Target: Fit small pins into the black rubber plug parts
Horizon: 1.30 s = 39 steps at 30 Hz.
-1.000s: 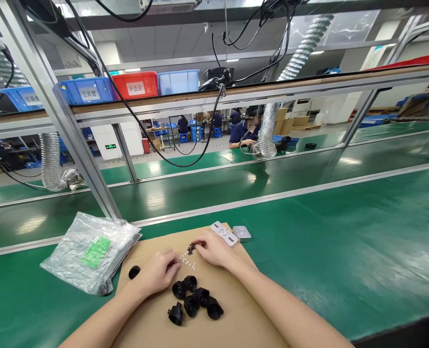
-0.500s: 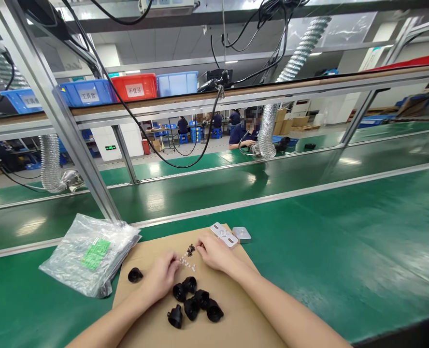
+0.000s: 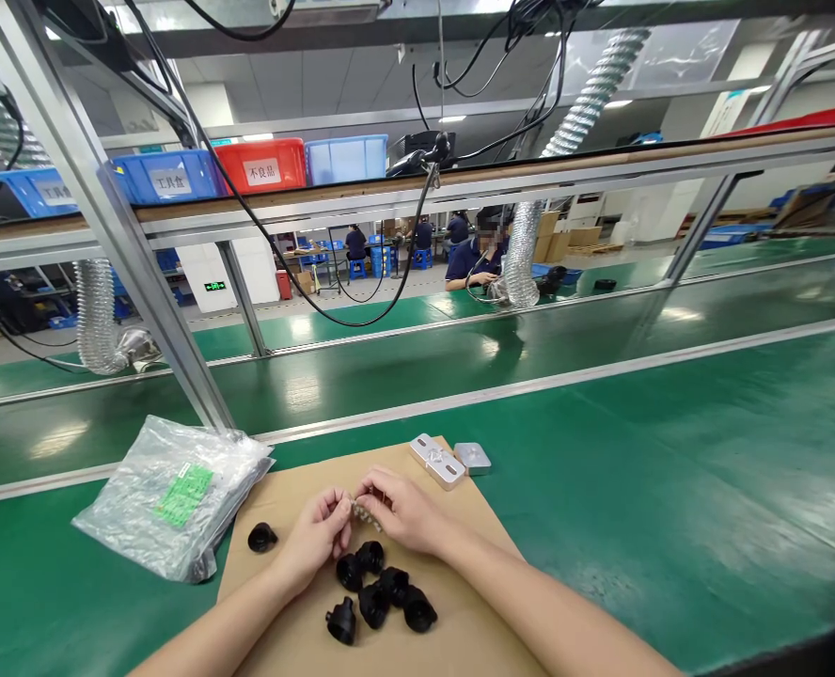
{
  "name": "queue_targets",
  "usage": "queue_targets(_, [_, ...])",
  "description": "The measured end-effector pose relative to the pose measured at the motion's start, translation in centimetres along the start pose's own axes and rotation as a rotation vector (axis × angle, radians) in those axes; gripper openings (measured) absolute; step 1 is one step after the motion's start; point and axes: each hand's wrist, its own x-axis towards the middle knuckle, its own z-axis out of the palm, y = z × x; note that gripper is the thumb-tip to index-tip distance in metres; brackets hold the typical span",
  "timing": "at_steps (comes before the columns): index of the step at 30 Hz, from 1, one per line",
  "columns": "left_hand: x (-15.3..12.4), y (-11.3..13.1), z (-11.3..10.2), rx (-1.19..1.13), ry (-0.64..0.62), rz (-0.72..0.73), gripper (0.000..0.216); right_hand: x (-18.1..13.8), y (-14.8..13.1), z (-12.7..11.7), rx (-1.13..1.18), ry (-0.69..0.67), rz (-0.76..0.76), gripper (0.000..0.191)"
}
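Observation:
My left hand (image 3: 315,538) and my right hand (image 3: 400,512) meet over a brown cardboard sheet (image 3: 460,621), fingertips pinched together on tiny parts I cannot make out. Small clear pieces (image 3: 362,512) lie between the two hands. Just below them sits a cluster of several black cone-shaped plastic parts (image 3: 382,592), and one more black part (image 3: 261,538) lies alone to the left of my left hand.
A clear plastic bag with a green label (image 3: 174,494) lies left on the green belt (image 3: 671,489). Two small metal plates (image 3: 449,461) rest at the cardboard's far edge. An aluminium post (image 3: 142,273) rises behind the bag. A person in blue (image 3: 470,263) works across the line.
My right hand drew back from the dark tiny parts toward my left hand. Both hands now pinch together over the small clear pieces.

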Motion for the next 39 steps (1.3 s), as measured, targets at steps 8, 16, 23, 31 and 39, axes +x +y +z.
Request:
queue_targets(8, [0.0,0.1,0.0,-0.018,-0.004,0.006,0.043,0.1,0.5,0.7,-0.018,0.023,-0.056,0.015])
queue_targets(16, [0.0,0.1,-0.2,-0.01,-0.016,0.0,0.045,0.2,0.7,1.0,0.083,0.05,0.003,0.016])
queue_targets(23, [0.1,1.0,0.0,-0.154,0.021,-0.019,0.048,0.0,0.4,1.3,0.135,0.032,-0.02,0.029])
queue_targets(31, [0.4,0.6,-0.6,-0.313,-0.011,-0.048,0.047,-0.4,0.0,1.1,0.087,-0.085,0.01,0.046])
queue_targets(39, [0.5,0.3,-0.8,-0.28,-0.034,-0.083,0.043,-0.1,0.2,0.9,0.107,-0.012,0.023,0.034])
